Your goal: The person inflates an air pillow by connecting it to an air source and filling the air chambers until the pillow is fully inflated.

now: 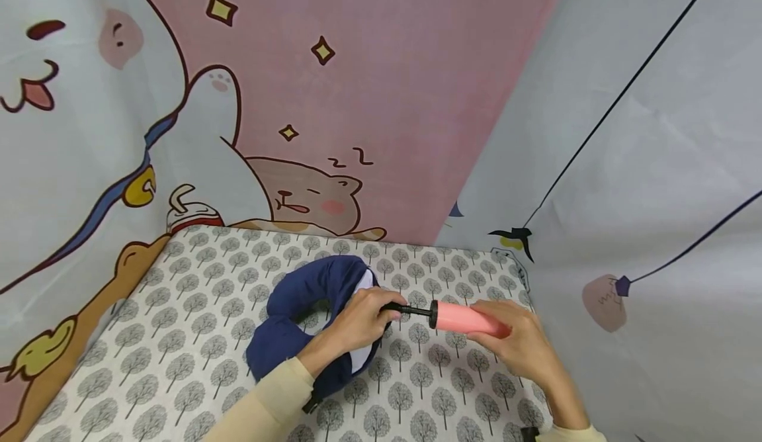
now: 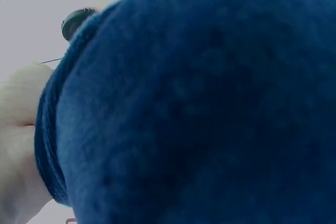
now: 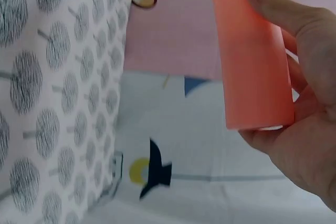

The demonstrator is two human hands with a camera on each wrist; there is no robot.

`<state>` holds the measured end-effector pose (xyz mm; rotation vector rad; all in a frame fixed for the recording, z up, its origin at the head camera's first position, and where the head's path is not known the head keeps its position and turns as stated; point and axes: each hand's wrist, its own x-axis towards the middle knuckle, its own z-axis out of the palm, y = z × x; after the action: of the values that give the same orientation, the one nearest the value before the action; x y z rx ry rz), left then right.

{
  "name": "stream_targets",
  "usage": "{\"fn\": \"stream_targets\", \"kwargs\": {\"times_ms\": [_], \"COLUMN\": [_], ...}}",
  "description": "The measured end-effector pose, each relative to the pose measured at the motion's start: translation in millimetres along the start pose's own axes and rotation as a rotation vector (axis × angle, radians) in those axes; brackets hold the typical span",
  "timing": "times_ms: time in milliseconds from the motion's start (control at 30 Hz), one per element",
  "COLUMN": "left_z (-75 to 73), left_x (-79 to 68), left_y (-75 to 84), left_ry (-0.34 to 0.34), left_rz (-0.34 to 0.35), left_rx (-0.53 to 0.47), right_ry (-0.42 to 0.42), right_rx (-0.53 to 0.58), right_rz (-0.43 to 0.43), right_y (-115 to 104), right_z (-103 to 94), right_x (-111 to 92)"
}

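A navy blue U-shaped neck pillow (image 1: 309,283) with a pale panel on its right side lies on the tree-print tabletop. At its right edge my left hand (image 1: 363,319) pinches the black end of a hand pump. My right hand (image 1: 518,336) grips the pump's coral pink barrel (image 1: 461,317), thumb along it in the right wrist view. A thin black rod (image 1: 417,310) shows between the barrel's dark collar (image 1: 433,313) and my left fingers. Whether the black end joins the pillow is hidden by my fingers. Blue plush pillow fabric (image 2: 199,103) fills most of the left wrist view.
The tree-print cloth (image 1: 178,336) covers the tabletop around the pillow. Cartoon-printed curtains (image 1: 417,98) stand behind and to both sides of it. A small black piece (image 1: 311,403) sits at the pillow's near edge.
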<state>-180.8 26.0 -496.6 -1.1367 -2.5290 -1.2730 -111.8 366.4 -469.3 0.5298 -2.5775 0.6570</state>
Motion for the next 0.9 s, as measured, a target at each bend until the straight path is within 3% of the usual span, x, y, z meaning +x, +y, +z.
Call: {"fn": "stream_targets", "kwargs": {"times_ms": [300, 467, 667, 900], "left_z": [2.9, 4.1, 5.5, 11.3], "left_x": [-2.9, -2.8, -0.8, 1.7], "left_y": [-19.8, -23.9, -12.6, -14.2], "left_ry": [0.083, 0.089, 0.043, 0.120], "left_rz": [0.137, 0.117, 0.121, 0.155], "left_rx": [-0.026, -0.045, -0.039, 0.006], "right_ry": [-0.023, -0.007, 0.016, 0.096], "right_rx": [0.022, 0.013, 0.004, 0.034], "right_rz": [0.089, 0.079, 0.020, -0.073], "right_y": [37.5, 44.9, 24.0, -8.9], "right_z": [-42.8, -52.9, -25.1, 15.6], "right_x": [-17.3, -21.4, -14.5, 3.6]}}
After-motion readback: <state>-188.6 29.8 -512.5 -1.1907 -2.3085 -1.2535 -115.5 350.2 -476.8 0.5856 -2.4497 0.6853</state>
